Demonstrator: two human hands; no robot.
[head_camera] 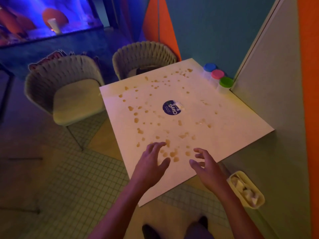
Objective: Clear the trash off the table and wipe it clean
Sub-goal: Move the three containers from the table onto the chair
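Now, from the head view, both of your hands hover over the near part of the table [233, 118] and neither holds anything: the left hand [151, 163] has its fingers [158, 145] spread and loosely bent, and the right hand [207, 168] has its fingers [200, 150] spread and a little more curled, thumbs turned toward each other.

The brown spots [172, 153] lie scattered over most of the top — thickest right under and between your hands, thinner toward the far right. I see no loose trash left on the top, so the wipe looks like the step in hand, yet no cloth shows in either hand or on the table. Fetch one before you touch the spots, or your palms will smear them. Wipe from the far edge toward yourself in overlapping strokes, and lift the jars [217, 76] aside so the corner gets done too.

Counted: one table, two chairs [69, 83] on its left side, three lidded jars in the far right corner — one blue lid, one pink, one green — standing touching in a row. One round dark sticker [170, 107] sits at the table's middle. One pale bin [246, 190] with crumpled scraps in it stands on the floor just beside the near right corner. The spots are too many to count.
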